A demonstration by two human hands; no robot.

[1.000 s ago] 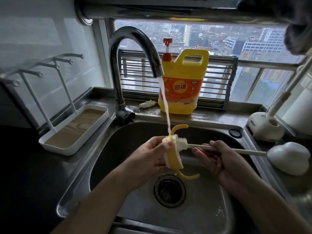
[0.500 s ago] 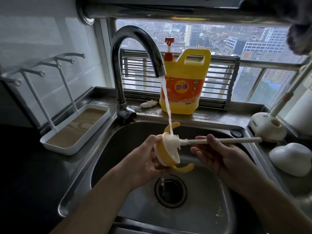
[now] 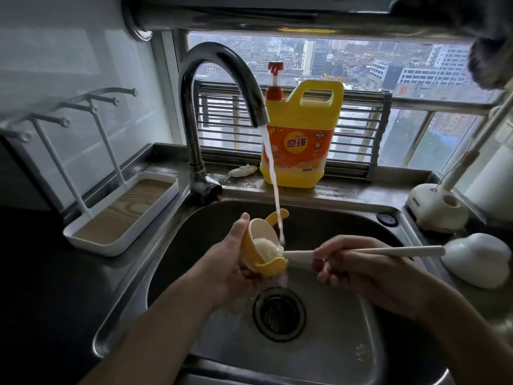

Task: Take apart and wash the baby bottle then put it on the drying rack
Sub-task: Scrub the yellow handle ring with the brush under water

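Note:
My left hand (image 3: 227, 262) grips a yellow bottle collar with two curved handles (image 3: 256, 245) over the sink (image 3: 319, 220), its open side turned toward the right. My right hand (image 3: 358, 266) holds the long white handle of a bottle brush (image 3: 369, 251). The brush's white bristle head sits inside the collar. Water streams from the tap (image 3: 222, 87) and lands at the collar's rim. The white drying rack (image 3: 122, 215) with upright pegs stands on the counter at the left, with nothing on it.
A yellow detergent jug (image 3: 301, 134) with a red pump stands on the ledge behind the sink. A white brush stand (image 3: 435, 207) and a white rounded lid-like object (image 3: 477, 259) sit at the right. The drain (image 3: 279, 314) lies below my hands.
The collar has tilted so its opening faces more toward me and the right. The brush head went from the rim deeper into the collar, and both hands dropped slightly.

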